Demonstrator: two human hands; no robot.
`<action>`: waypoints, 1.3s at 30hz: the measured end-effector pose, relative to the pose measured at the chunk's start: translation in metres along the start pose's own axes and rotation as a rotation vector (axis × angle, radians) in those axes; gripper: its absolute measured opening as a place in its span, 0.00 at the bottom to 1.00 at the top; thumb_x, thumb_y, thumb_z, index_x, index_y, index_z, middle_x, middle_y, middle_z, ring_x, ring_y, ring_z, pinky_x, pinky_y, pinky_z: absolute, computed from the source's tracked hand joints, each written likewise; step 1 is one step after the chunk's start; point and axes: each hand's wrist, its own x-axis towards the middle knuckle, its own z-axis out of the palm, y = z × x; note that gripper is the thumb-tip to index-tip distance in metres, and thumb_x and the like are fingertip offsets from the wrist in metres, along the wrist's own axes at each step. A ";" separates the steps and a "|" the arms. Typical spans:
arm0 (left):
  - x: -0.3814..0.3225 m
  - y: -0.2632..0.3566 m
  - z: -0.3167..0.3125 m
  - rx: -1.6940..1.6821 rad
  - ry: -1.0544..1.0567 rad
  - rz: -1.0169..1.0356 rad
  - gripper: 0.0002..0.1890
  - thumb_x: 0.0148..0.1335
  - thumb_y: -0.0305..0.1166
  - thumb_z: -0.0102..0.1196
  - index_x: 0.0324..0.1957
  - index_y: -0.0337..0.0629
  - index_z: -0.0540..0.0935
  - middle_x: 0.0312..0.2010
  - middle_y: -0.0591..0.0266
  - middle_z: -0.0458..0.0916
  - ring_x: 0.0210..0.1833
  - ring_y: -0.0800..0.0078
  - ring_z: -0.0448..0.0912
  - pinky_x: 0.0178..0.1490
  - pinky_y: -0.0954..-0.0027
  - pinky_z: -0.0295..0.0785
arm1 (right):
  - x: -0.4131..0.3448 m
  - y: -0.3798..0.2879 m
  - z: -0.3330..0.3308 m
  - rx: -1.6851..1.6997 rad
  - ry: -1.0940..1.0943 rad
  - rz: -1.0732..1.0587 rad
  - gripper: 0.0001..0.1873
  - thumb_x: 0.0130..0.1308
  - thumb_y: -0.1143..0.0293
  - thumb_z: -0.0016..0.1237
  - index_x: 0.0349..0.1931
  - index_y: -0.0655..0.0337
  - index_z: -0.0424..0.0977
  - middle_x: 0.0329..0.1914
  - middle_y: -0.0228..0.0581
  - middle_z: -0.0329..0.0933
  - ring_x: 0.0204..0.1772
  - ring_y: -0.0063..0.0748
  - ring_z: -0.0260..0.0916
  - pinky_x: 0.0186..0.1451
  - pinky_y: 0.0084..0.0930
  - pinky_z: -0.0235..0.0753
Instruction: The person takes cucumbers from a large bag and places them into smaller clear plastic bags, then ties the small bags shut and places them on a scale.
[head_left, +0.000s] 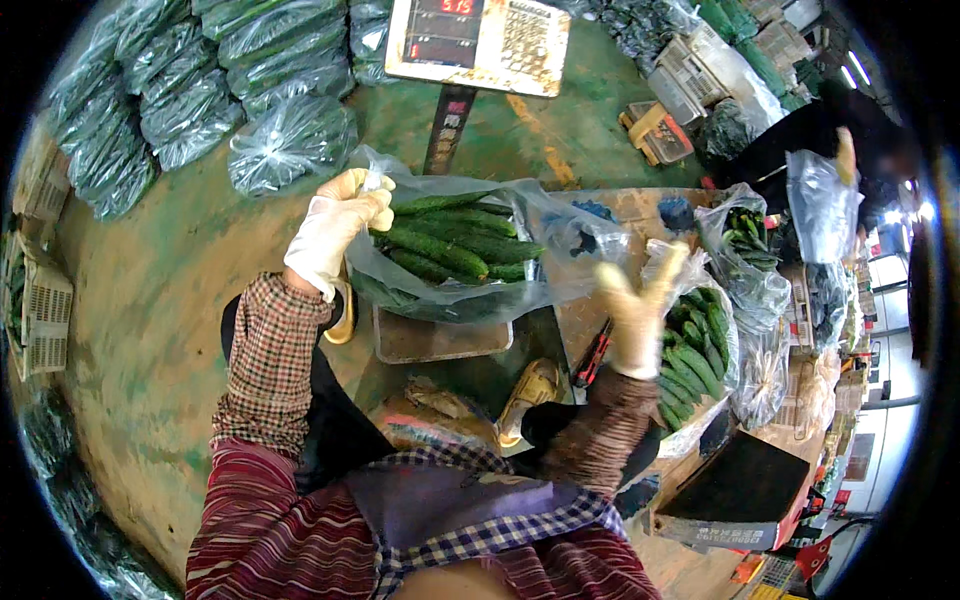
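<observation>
A clear plastic bag (450, 304) lies in front of me over the pan of a platform scale (442, 341). Several dark green cucumbers (457, 240) rest inside it. My left hand (341, 225), in a pale glove, pinches the bag's gathered left edge. Beyond the bag's right end, my right hand (637, 315) hangs in the air with gloved fingers apart, blurred and holding nothing. Just left of that hand, a red and black box cutter (594, 352) lies on the table. The scale's display (480, 45) stands on a post behind the bag.
Stacked bags of green produce (277, 52) fill the floor at the back left. Another open bag of cucumbers (694, 352) sits on the table to my right, near a black box (735, 480). A co-worker in dark clothing (817, 135) holds a clear bag (825, 202) at the far right.
</observation>
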 end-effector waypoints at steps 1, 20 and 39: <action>0.005 0.004 0.006 -0.052 -0.006 -0.008 0.09 0.59 0.26 0.53 0.42 0.36 0.79 0.29 0.70 0.76 0.28 0.84 0.71 0.33 0.81 0.67 | -0.005 0.005 0.027 0.101 0.016 0.079 0.40 0.56 0.73 0.55 0.66 0.63 0.47 0.64 0.46 0.56 0.63 0.35 0.56 0.64 0.29 0.55; -0.037 0.085 0.031 -0.411 -0.374 0.114 0.15 0.64 0.30 0.44 0.37 0.21 0.75 0.11 0.78 0.56 0.12 0.90 0.53 0.16 0.83 0.48 | 0.035 -0.096 0.004 1.013 -0.309 0.594 0.20 0.68 0.60 0.39 0.30 0.71 0.74 0.14 0.32 0.69 0.14 0.17 0.53 0.23 0.17 0.60; -0.014 0.034 0.088 -0.177 -0.492 -0.004 0.06 0.54 0.29 0.54 0.33 0.40 0.78 0.33 0.70 0.76 0.39 0.83 0.72 0.46 0.79 0.65 | 0.033 -0.106 0.074 0.750 -0.888 -0.047 0.31 0.73 0.53 0.23 0.66 0.70 0.50 0.69 0.48 0.53 0.69 0.37 0.52 0.70 0.31 0.48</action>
